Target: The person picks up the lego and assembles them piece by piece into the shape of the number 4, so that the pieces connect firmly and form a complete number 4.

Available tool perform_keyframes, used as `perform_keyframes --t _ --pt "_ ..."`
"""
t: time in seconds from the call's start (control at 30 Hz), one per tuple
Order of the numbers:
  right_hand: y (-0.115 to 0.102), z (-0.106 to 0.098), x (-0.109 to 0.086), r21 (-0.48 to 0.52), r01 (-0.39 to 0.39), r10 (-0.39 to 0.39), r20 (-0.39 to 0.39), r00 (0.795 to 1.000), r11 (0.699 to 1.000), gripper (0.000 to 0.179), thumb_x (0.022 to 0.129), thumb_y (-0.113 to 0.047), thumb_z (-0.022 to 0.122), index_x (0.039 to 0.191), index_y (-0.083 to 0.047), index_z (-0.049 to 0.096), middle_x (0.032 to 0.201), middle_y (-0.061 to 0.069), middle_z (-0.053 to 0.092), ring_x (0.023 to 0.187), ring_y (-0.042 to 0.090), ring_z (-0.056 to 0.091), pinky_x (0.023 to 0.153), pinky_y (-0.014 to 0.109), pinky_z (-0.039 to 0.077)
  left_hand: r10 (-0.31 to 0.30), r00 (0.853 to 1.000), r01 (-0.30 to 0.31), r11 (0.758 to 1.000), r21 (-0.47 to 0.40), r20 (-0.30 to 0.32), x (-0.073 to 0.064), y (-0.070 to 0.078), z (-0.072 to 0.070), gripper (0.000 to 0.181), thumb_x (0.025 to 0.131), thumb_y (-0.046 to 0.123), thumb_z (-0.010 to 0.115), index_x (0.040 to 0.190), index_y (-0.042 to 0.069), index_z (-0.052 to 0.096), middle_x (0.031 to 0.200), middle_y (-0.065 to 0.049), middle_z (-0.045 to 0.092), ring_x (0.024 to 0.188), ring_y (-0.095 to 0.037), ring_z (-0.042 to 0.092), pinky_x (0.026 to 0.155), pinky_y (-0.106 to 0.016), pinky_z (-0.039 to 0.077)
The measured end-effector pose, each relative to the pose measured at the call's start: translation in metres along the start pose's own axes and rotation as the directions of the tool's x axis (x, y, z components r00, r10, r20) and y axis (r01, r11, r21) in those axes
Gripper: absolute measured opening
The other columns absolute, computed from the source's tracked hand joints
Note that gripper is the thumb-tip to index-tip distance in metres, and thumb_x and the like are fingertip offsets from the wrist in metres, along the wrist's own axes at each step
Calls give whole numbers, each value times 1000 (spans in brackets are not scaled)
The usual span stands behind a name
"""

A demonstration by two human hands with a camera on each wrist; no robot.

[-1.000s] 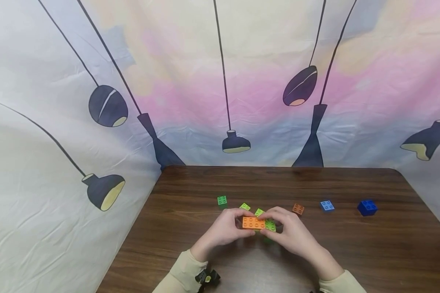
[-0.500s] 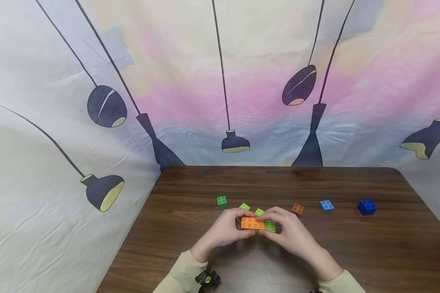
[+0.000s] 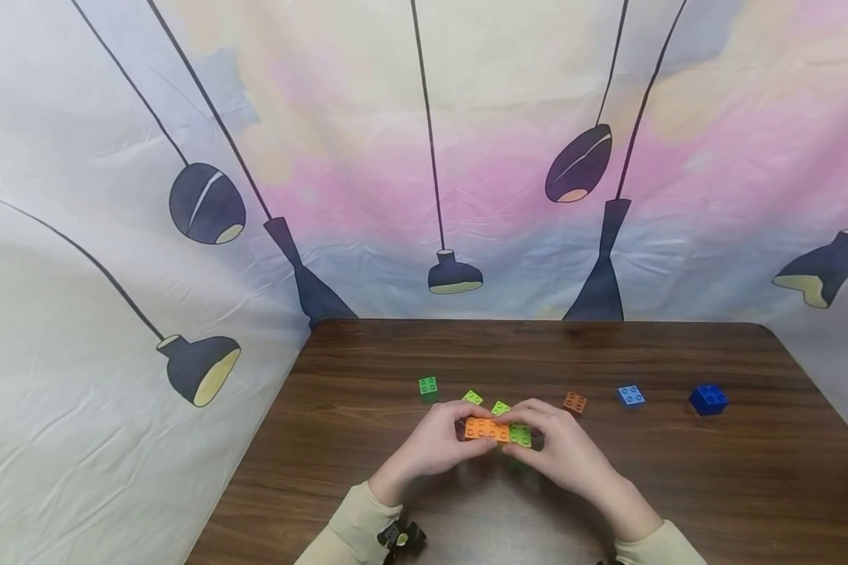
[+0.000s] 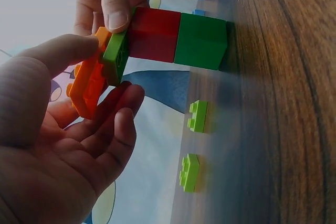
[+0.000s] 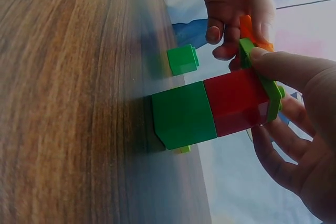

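Observation:
A small tower stands on the table: a green block (image 5: 184, 116) at the bottom, a red block (image 5: 236, 102) over it, then a thin light green brick (image 4: 115, 60). On top, an orange brick (image 3: 486, 429) with two rows of studs overlaps the light green one and juts out to the left. My left hand (image 3: 434, 441) pinches the orange brick between thumb and fingers. With thumb and fingers, my right hand (image 3: 561, 447) grips the light green brick at the tower's right side. In the head view the hands and top bricks hide most of the tower.
Behind the hands lie two small lime bricks (image 3: 472, 398). A green block (image 3: 428, 386) sits to their left. Rightward stand a brown brick (image 3: 575, 403), a light blue brick (image 3: 630, 395) and a dark blue block (image 3: 709, 399). A printed cloth (image 3: 367, 196) hangs behind the wooden table (image 3: 367, 353).
My left thumb has shifted slightly right along the orange brick's near edge. Both hands otherwise keep their place, and the loose bricks have not moved.

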State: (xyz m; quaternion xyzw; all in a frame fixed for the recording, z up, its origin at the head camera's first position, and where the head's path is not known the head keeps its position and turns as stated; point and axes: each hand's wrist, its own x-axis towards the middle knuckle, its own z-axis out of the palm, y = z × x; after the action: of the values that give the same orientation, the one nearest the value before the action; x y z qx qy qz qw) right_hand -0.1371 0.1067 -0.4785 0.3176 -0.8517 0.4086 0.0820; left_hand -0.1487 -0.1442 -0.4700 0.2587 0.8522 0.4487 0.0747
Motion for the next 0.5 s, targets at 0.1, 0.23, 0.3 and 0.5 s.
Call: perform_keyframes --t 0.1,0.23,0.3,0.5 --pt "0 0 0 -12 -7 7 2 1000 1000 42 85 -15 94 122 -27 78 118 -13 71 107 11 70 85 44 62 2 1000 -2 1000 8 -3 0 1 0 33 97 31 82 125 15 77 104 10 70 81 -7 62 68 -23 53" --pt "0 0 1 -14 -28 28 13 1000 1000 43 85 -17 94 123 -26 77 117 -13 72 100 7 68 80 41 62 6 1000 -5 1000 22 -9 0 2 1 33 97 32 82 124 15 78 106 11 71 84 -6 61 70 -24 52" --pt "0 -1 1 -10 -38 38 21 999 999 43 85 -17 94 124 -25 77 118 -12 73 97 5 67 78 39 61 2 1000 -2 1000 20 -13 0 3 1 33 97 32 82 125 15 77 107 10 71 86 -6 61 73 -24 52" --pt "1 -3 1 -6 -72 73 41 997 997 45 84 -20 94 124 -22 75 121 -8 74 99 7 68 80 36 62 -14 1000 15 1000 10 -23 0 2 3 35 97 32 82 125 13 77 108 10 72 89 -6 62 78 -25 53"
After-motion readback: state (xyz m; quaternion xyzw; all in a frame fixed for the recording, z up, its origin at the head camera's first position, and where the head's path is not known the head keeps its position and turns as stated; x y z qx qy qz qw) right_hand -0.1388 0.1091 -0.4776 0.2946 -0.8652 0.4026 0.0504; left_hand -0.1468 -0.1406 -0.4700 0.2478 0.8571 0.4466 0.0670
